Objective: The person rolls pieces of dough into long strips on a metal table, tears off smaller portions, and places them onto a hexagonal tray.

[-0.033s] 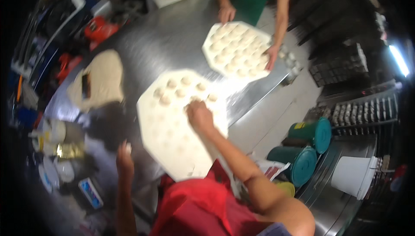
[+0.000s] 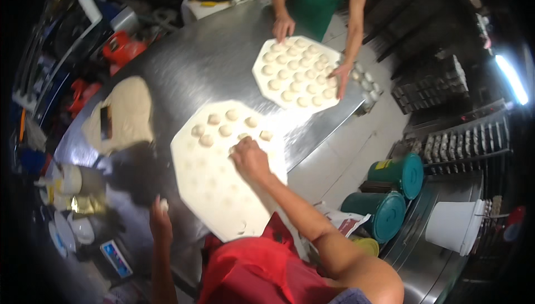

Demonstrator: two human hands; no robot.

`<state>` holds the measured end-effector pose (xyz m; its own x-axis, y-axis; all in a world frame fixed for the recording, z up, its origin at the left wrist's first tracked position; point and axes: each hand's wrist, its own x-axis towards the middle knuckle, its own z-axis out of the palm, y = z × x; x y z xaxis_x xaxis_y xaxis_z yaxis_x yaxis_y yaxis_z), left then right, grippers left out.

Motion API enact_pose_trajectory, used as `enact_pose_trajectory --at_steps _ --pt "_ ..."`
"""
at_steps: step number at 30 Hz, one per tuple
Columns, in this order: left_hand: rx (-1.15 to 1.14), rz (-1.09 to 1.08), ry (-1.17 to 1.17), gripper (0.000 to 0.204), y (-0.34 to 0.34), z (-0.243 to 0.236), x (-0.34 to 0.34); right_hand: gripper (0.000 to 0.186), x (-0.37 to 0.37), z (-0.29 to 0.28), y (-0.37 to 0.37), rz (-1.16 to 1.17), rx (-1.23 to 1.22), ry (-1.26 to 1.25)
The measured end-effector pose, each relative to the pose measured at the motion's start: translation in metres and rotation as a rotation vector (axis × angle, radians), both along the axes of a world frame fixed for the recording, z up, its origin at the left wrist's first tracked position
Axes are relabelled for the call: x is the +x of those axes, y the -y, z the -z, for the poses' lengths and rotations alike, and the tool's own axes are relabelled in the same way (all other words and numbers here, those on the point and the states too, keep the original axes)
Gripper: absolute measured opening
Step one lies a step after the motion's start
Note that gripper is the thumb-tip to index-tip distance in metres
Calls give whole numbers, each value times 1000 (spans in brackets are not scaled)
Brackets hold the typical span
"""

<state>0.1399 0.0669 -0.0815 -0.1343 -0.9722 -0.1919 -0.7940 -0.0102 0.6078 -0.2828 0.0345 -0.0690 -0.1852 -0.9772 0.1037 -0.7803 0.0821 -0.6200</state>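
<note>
The person wears a bright red apron (image 2: 251, 270) over the chest. Both forearms are bare, with no sleeves, gloves, watch or rings showing on the left hand (image 2: 160, 219) or right hand (image 2: 251, 159).

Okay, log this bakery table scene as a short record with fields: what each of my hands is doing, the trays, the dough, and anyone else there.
right hand: resting on the near white tray, beside dough balls
left hand: off the tray, over the steel table, a small pale piece at its fingertips
near tray: partly filled, balls only at the far end
far tray: filled with dough balls
dough slab: flat on the table, left of the near tray
co-worker's hands: touching the far tray's edges
</note>
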Motion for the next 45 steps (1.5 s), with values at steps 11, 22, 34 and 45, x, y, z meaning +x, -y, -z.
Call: enact_pose_trajectory --at_steps 11,22,34,45 --pt "-352 -148 620 70 138 54 -1 27 -59 -10 32 -77 -22 -72" --pt "-193 41 637 64 32 49 -30 50 -43 -42 -18 99 -51 147" --pt "-128 -199 586 73 143 46 12 48 26 -52 -41 -46 -18 285" --pt "-243 257 357 66 21 36 14 34 197 -80 -179 -311 457 257"
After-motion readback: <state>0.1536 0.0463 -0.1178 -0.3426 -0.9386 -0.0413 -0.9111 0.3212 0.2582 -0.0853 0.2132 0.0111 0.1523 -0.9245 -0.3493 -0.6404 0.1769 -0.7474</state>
